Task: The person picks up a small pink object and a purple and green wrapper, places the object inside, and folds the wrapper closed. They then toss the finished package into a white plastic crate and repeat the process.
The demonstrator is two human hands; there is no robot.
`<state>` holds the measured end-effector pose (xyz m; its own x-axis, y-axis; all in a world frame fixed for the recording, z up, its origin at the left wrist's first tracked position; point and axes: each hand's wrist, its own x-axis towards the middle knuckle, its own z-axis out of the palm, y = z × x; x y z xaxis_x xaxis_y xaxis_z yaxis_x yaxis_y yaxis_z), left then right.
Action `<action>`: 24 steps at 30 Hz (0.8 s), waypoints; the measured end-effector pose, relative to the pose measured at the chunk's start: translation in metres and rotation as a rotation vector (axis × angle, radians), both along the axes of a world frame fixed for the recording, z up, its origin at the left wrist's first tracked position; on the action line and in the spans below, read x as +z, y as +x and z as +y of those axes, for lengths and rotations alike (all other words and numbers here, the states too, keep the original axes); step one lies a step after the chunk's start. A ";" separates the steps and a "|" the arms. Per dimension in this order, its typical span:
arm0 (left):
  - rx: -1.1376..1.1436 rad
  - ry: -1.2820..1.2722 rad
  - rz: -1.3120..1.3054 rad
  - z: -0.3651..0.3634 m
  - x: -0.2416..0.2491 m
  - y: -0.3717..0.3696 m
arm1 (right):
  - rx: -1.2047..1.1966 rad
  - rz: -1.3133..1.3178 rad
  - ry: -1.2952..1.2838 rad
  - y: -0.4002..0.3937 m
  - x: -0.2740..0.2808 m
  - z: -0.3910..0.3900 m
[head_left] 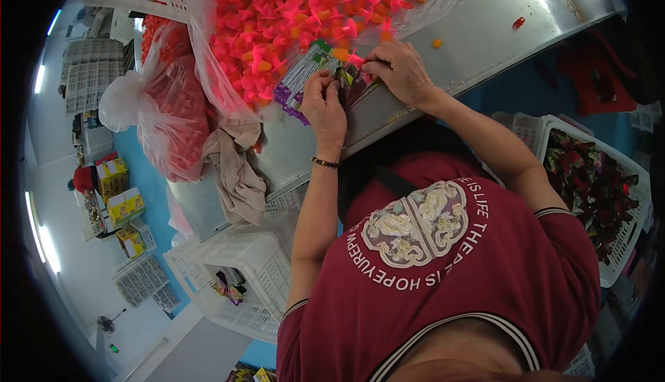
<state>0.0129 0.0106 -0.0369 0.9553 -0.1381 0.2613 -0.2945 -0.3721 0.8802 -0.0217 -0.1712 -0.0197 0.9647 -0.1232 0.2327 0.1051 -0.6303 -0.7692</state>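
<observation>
My left hand (324, 108) is closed around a small stack of printed plastic pouches (299, 81), coloured green, white and purple, above the near edge of a metal table. Close beside it, my right hand (403, 70) has thumb and fingers pinched at the right end of the dark top pouch (355, 85). What the right fingertips hold, if anything, is hidden. Just beyond both hands spreads a large heap of bright red, pacifier-shaped pieces (277, 18) with orange tips, lying on clear plastic film.
The metal table (499, 29) carries a loose orange piece (437, 42). At left hang a tied clear bag (173, 119) of red pieces and a grey cloth (239, 174). White crates stand below: one (260, 271) at left, another (641, 195) at right with filled dark pouches (589, 188).
</observation>
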 end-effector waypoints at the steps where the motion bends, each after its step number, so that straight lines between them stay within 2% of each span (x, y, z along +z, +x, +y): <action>1: -0.004 -0.017 0.005 0.000 -0.001 0.000 | 0.033 0.014 -0.007 0.000 -0.004 0.002; 5: 0.015 -0.110 0.091 0.004 -0.006 0.003 | 0.050 -0.062 -0.179 -0.009 -0.009 -0.004; 7: -0.003 -0.055 0.040 0.002 0.002 0.001 | 0.121 -0.169 -0.514 -0.008 -0.002 -0.012; 11: -0.025 0.049 -0.045 -0.001 0.006 -0.001 | 0.207 -0.292 -0.690 0.001 0.006 -0.018; 14: -0.065 0.100 -0.131 -0.004 0.014 -0.007 | 0.256 -0.216 -0.617 0.006 0.008 -0.013; 16: -0.106 0.150 -0.278 -0.005 0.016 -0.009 | 0.253 -0.126 -0.459 0.008 0.006 -0.010; 20: -0.107 0.098 -0.271 -0.008 0.018 -0.010 | 0.220 -0.054 -0.266 0.007 0.008 -0.003; 22: -0.050 0.053 -0.234 -0.009 0.021 -0.010 | 0.168 0.025 0.032 0.006 0.003 0.000; 24: -0.046 0.060 -0.237 -0.011 0.023 -0.010 | 0.193 -0.037 0.041 0.006 -0.005 0.004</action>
